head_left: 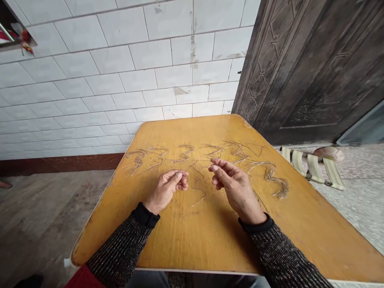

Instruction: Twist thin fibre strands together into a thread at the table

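Note:
My left hand is closed in a pinch, with a thin bent wire reaching out from its fingertips. Across from it, my right hand also pinches thumb against fingers; whatever is between them is too fine to make out. Both hands hover over the middle of the table. Below and between them lies a loose curved wire. Bunches of zigzag-bent thin wires form a row behind the hands, among them a left bunch and a middle bunch. To the right of my right hand rests a thicker wire bunch.
The yellow wooden table has rounded corners and stands near a white tiled wall. A dark carved door rises at the right. Beyond the table's right edge is a low seat with pale straps on the floor.

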Demonstrator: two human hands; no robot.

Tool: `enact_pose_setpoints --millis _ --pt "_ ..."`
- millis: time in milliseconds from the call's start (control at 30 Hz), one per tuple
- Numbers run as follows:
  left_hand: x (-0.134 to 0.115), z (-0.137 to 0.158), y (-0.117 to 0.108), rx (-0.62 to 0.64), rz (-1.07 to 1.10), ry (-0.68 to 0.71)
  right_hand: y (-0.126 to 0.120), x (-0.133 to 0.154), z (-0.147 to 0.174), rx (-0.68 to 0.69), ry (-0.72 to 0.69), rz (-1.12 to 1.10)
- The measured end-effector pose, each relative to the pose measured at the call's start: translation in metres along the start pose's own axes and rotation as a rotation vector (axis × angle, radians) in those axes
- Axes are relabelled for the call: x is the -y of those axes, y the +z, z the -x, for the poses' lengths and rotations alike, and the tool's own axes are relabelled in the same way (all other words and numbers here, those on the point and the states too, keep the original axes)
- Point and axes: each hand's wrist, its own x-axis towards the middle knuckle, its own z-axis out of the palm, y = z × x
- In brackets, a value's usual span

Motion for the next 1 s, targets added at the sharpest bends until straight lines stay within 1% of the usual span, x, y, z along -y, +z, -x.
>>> enact_pose_setpoints --millis 133,233,333,467,533,600,700,900,1000 --pt "0.001 -0.001 -0.001 -0.006 0.0 0.011 -0.001 0.0 -0.001 -0.037 -0.025 -0.008" --pt "0.002 -0.002 -0.003 0.003 0.017 0.007 -0.002 -0.003 -0.001 -0.017 -0.024 0.006" --pt "0.003 -0.001 -0.005 0.028 -0.038 0.004 -0.001 -0.006 0.0 0.054 -0.014 0.01" --pt "0.003 0.003 -0.003 0.083 -0.261 0.013 0.005 -0.008 0.006 0.226 0.065 -0.019" --pt "0.001 0.006 -0.001 0.112 -0.342 0.015 0.008 -0.009 0.008 0.26 0.079 -0.044" --pt "0.0 0.007 0.002 0.139 -0.357 0.012 0.01 -0.011 0.009 0.261 0.083 -0.089" --pt "0.0 0.008 0.002 0.176 -0.267 -0.009 0.01 -0.013 0.008 0.254 0.124 -0.177" --pt "0.003 0.007 -0.001 0.204 0.1 -0.069 0.008 -0.013 0.005 0.177 0.171 -0.267" --pt "0.003 0.007 -0.002 0.182 0.143 -0.098 0.007 -0.012 0.004 0.152 0.175 -0.267"
